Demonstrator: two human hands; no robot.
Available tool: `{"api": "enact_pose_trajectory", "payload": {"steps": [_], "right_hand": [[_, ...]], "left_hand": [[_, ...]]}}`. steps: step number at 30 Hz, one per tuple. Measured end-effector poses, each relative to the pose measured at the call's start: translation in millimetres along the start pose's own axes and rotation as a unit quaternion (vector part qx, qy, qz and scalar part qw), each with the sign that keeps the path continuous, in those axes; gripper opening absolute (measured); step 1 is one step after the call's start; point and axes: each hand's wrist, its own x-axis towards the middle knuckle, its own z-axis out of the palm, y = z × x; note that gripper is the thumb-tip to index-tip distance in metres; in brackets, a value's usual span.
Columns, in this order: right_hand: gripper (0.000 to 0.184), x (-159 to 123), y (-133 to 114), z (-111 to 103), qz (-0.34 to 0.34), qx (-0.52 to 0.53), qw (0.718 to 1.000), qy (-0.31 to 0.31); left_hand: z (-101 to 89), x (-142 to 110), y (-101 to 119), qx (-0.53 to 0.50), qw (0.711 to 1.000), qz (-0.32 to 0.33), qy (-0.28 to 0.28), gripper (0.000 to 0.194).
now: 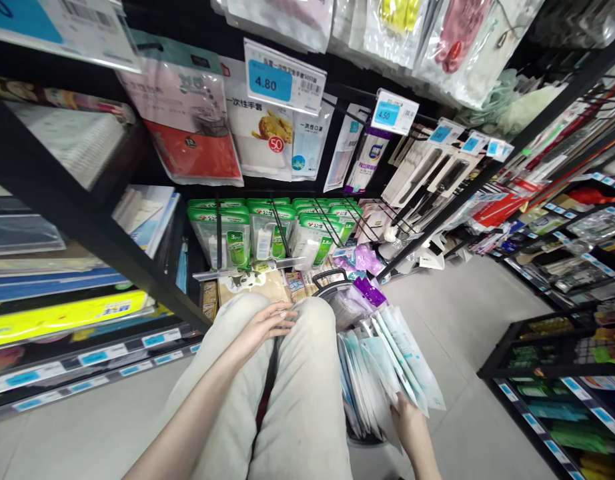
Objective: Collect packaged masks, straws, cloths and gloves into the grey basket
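Observation:
I am crouched in a shop aisle in front of a black rack. My left hand (265, 327) rests on my knees (287, 360), fingers stretched out, holding nothing. My right hand (407, 423) is low at my right side, closed on a fanned stack of flat plastic packets (387, 373), pale blue and white. Behind the packets stands a shopping basket (337, 283) with a dark handle and purple-wrapped goods in it.
The rack holds hanging packets under price tags (283, 83), green-labelled packs (267, 230) on hooks, and books and paper pads on shelves (62, 313) at left. A second low rack (562, 360) stands at right across a grey tiled floor (462, 313).

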Motion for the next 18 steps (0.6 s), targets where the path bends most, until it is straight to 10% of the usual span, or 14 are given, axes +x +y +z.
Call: {"api": "enact_pose_trajectory", "payload": {"steps": [18], "right_hand": [[0.033,22.0,-5.4,4.9,0.012,0.013,1.0,-0.014]], "left_hand": [[-0.5,0.8,-0.6,0.009,1.0,-0.002,0.003,0.041]]}}
